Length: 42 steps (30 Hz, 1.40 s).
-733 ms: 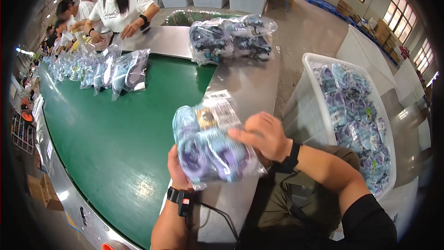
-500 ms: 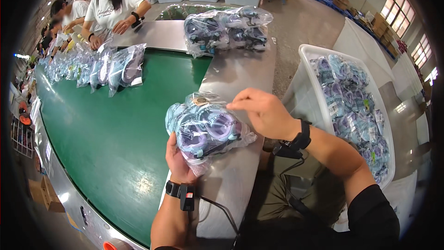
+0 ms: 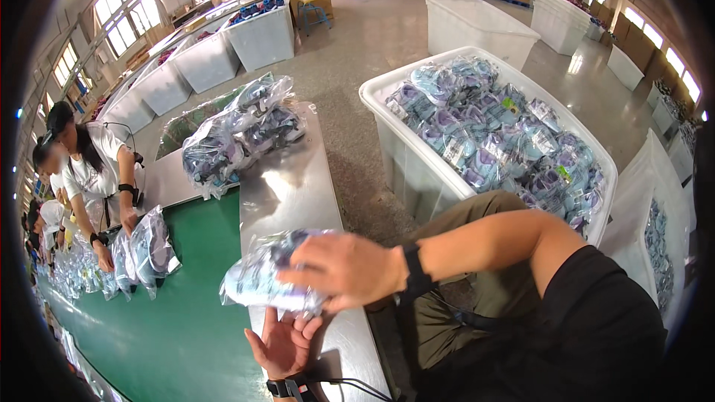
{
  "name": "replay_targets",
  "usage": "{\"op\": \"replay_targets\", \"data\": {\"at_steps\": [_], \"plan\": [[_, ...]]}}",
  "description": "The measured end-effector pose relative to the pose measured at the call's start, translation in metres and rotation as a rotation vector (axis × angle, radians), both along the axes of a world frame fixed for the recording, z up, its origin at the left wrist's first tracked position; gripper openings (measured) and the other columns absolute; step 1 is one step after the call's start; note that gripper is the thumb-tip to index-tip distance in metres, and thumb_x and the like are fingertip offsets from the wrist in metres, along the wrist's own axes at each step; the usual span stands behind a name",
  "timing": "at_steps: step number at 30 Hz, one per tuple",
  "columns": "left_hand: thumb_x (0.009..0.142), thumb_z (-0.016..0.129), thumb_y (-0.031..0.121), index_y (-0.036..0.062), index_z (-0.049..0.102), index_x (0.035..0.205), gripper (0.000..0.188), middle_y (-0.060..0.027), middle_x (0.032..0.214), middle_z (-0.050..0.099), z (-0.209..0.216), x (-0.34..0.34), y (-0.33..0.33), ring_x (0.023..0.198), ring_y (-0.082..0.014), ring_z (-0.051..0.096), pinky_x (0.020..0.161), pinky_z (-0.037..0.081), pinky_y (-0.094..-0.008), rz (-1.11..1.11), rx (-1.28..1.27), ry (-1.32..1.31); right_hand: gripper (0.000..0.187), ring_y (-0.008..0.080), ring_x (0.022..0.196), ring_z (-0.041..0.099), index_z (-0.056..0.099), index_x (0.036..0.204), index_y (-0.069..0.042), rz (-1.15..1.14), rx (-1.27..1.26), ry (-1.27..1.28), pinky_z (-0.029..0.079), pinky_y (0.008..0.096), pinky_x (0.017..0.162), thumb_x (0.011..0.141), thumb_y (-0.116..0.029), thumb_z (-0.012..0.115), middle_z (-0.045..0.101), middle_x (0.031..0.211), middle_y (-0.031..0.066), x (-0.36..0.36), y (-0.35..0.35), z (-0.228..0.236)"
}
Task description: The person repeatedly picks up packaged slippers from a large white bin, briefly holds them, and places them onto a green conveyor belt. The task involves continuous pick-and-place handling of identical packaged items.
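A clear plastic bag of light-blue and purple sandals [image 3: 261,277] is above the metal table edge beside the green belt. My right hand [image 3: 346,272] grips it from above and from the right, its fingers bent over the plastic; their undersides are hidden. Just below the bag, my left hand [image 3: 287,346] lies palm up with fingers apart, the fingertips at the bag's lower edge. Whether they touch the plastic, I cannot tell. To my right, a large white bin [image 3: 417,171] is filled with similar bagged sandals [image 3: 491,130].
More bagged sandals [image 3: 242,134] are piled at the table's far corner. Several bags [image 3: 145,249] stand along the green belt [image 3: 201,327], where a co-worker [image 3: 97,167] handles them. White tubs [image 3: 261,33] line the back, another white bin [image 3: 477,26] stands behind mine.
My view has swung to the right. My right hand has come down onto the bag and closed on it; the bag has tipped over, and my left hand has opened beneath it.
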<state>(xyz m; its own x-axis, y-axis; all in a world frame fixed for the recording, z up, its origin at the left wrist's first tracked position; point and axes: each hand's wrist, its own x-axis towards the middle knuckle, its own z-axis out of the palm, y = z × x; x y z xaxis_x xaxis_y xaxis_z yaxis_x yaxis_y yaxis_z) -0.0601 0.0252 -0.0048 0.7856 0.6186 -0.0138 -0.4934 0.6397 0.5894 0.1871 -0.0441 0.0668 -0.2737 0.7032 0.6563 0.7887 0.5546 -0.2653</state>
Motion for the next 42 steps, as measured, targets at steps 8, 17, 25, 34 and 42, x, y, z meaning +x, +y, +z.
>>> {"op": "replay_targets", "data": {"at_steps": [8,17,25,34,42], "plan": [[0.101,0.047,0.058,0.0072,0.031,0.156,0.076,-0.0211,0.131,0.06,-0.014,-0.005,0.009,0.117,-0.0329,0.063,0.097,0.057,-0.0478,0.112,0.177,0.282,0.065,0.0343,0.109,0.061,0.059,0.133,-0.005,-0.441,-0.118,-0.09,0.051,0.0417,0.097,0.073,-0.023,0.078,0.061,0.116,0.0151,0.172,-0.039,0.036],[0.104,0.048,0.05,0.0053,0.036,0.152,0.067,-0.0208,0.12,0.063,-0.005,0.003,0.01,0.105,-0.0293,0.067,0.088,0.061,-0.0433,0.122,0.171,0.345,0.065,0.035,0.115,0.059,0.059,0.132,-0.008,-0.768,0.037,-0.176,0.048,0.0434,0.101,0.073,-0.022,0.082,0.062,0.12,0.0173,0.359,0.015,0.018],[0.106,0.05,0.038,0.005,0.045,0.147,0.053,-0.0244,0.121,0.064,0.01,0.014,0.018,0.111,-0.0375,0.065,0.095,0.056,-0.0527,-0.012,0.14,0.432,0.054,0.0311,0.131,0.053,0.067,0.128,-0.012,-1.047,-0.275,-0.203,0.042,0.0469,0.11,0.084,-0.043,0.073,0.06,0.137,0.013,0.42,0.045,-0.094],[0.101,0.058,0.047,0.0079,0.046,0.149,0.063,-0.022,0.125,0.065,-0.025,-0.014,0.025,0.111,-0.0331,0.065,0.1,0.052,-0.0559,0.019,-0.058,0.439,0.074,0.0296,0.151,0.03,0.04,0.155,-0.031,-1.082,-0.68,-0.059,0.028,0.0618,0.119,0.09,-0.062,0.058,0.035,0.163,0.0048,0.467,0.08,-0.15],[0.1,0.059,0.047,0.008,0.043,0.151,0.066,-0.0187,0.126,0.064,-0.021,-0.008,0.027,0.109,-0.0299,0.065,0.102,0.051,-0.0575,0.06,-0.037,0.465,0.086,0.0322,0.153,0.027,0.044,0.155,-0.028,-0.832,-0.669,0.086,0.023,0.0561,0.122,0.086,-0.077,0.057,0.027,0.167,0.0153,0.538,0.079,-0.133]]}}
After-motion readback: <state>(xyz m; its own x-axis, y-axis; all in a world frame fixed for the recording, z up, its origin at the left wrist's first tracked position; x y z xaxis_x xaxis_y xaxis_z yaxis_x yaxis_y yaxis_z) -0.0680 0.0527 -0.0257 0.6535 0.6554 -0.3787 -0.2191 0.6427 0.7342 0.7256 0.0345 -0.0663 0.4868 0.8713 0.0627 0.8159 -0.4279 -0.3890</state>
